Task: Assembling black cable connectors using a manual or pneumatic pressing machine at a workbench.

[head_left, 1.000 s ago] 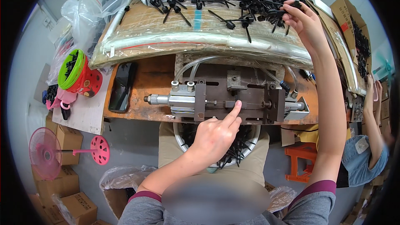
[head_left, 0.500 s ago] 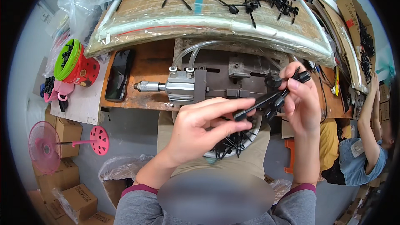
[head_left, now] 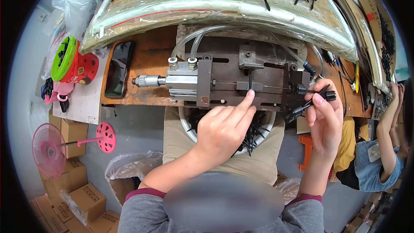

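My left hand [head_left: 226,127] reaches over the metal fixture, index finger stretched out and the other fingers curled. Its fingertip touches the lower end of a thin black plastic stem [head_left: 250,78], which stands in the small block at the fixture's middle. My right hand [head_left: 325,118], at the fixture's right end, is closed around several black plastic stemmed parts [head_left: 297,111] that stick out between its fingers. A silver pneumatic cylinder [head_left: 183,82] with two clear hoses forms the left of the fixture. On my lap a white round basket [head_left: 184,123] holds more black parts, partly hidden by my left hand.
A plastic-wrapped board [head_left: 215,13] with black parts lies behind the fixture. A phone [head_left: 118,70] and a red-green bucket [head_left: 86,68] are at left. A pink fan [head_left: 49,150] and cartons [head_left: 86,199] stand on the floor. A co-worker [head_left: 375,159] is at right.
My left hand has moved from beside my right hand to the fixture's middle, and a black stem now stands there. My right hand has shifted slightly right and down, still holding the parts.
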